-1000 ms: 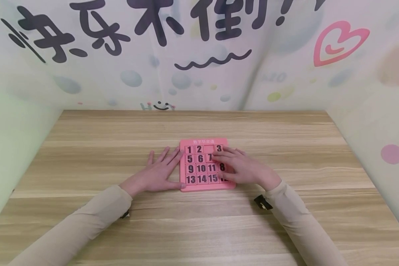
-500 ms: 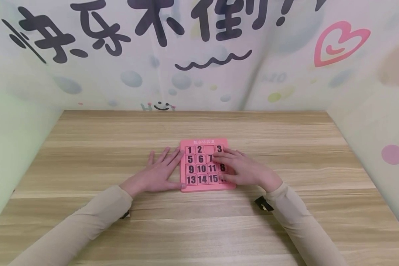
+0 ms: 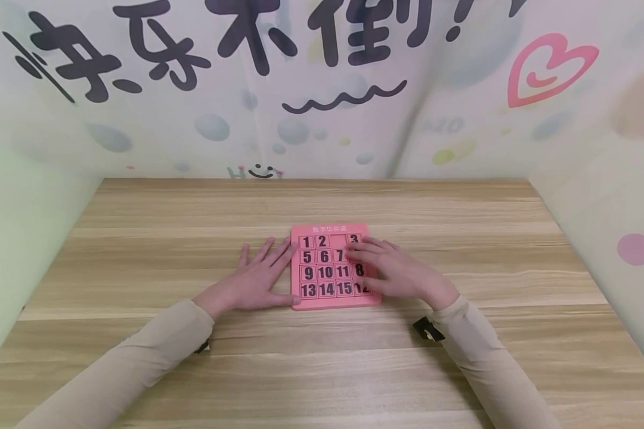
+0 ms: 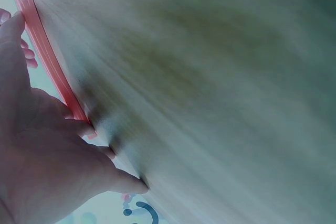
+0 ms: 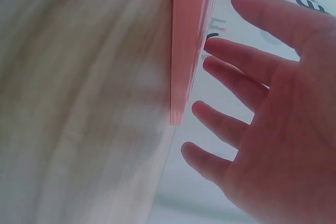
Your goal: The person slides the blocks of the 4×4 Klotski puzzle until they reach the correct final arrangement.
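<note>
A pink number slide puzzle [image 3: 333,305] lies flat on the wooden table. Its top row reads 1, 2, a vacant slot [image 3: 338,241], then the 3 tile [image 3: 353,239]. Beneath, the 7 tile [image 3: 340,255] is visible; the tile to its right is hidden under fingers. The 8 tile [image 3: 359,269] and 12 tile [image 3: 362,288] show partly. My left hand [image 3: 249,285] spreads its straight fingers, thumb and fingertips touching the puzzle's left edge. Over the right columns extends my right hand [image 3: 402,275], fingers loosely extended; in the right wrist view its fingertips [image 5: 215,45] appear raised above the frame.
The wood-grain table [image 3: 322,369] surrounds the puzzle. A printed white wall [image 3: 322,143] with dark lettering stands behind it, and side walls border the left and right. Dark wrist straps [image 3: 428,329] show below the sleeves.
My right hand has shifted slightly to the right, uncovering more of the 7 and 12 tiles. The left hand keeps its place, and the visible tiles stand as before.
</note>
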`<state>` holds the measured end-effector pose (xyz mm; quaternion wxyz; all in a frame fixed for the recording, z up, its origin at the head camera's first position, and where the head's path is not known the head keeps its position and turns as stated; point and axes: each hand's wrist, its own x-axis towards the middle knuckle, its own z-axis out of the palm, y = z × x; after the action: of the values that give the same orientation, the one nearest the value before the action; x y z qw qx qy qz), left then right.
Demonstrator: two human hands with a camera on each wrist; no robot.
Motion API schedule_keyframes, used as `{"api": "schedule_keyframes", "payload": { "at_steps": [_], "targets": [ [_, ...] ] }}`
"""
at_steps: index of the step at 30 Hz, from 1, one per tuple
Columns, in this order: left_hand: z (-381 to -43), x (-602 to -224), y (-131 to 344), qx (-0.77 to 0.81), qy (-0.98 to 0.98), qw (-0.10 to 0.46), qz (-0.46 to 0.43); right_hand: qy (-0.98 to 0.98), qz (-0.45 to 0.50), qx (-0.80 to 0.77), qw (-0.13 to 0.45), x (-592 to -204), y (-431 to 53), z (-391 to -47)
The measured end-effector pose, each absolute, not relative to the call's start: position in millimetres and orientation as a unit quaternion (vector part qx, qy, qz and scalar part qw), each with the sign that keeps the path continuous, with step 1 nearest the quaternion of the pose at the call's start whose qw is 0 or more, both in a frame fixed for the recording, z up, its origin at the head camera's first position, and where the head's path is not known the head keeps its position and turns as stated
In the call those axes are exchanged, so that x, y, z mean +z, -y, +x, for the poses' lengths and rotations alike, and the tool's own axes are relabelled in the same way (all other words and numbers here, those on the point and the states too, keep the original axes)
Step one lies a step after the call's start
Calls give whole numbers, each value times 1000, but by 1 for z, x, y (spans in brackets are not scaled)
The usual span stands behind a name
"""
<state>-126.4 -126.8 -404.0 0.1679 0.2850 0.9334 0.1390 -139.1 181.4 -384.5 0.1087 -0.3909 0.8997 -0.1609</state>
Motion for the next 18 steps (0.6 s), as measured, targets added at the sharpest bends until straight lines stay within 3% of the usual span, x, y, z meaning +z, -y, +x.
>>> {"api": "schedule_keyframes", "payload": {
  "at_steps": [18],
  "targets": [
    [-125,-404,127,137,-934,168,285,-910,-358,-180,108,-383,-189,-147]
  ]
}}
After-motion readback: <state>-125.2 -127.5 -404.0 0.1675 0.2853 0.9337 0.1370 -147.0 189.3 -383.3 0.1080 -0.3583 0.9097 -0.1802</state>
